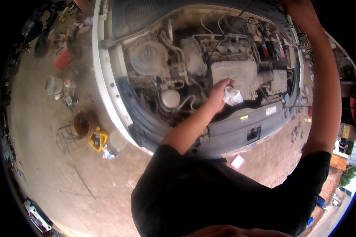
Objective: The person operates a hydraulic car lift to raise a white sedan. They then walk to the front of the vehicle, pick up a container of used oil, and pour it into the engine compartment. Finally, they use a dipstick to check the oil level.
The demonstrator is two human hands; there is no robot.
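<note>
My left hand (222, 93) is closed on a crumpled white paper or cloth wad (232, 96). It is over the front edge of the dusty plastic engine cover (234, 73), in the open engine bay of a white car. My right arm stretches far up along the right side. At its end my right hand (300, 11) is by the dark edge at the top of the bay, its fingers mostly lost in shadow and at the picture's rim. Whether it grips anything there does not show.
The bay holds a round dusty housing (148, 57), a pale round cap (171, 98) and a battery (271, 48). A grey front panel (233, 126) runs along the near edge. Left on the floor are a bucket (53, 85), a rusty pot (83, 123) and a yellow container (97, 140).
</note>
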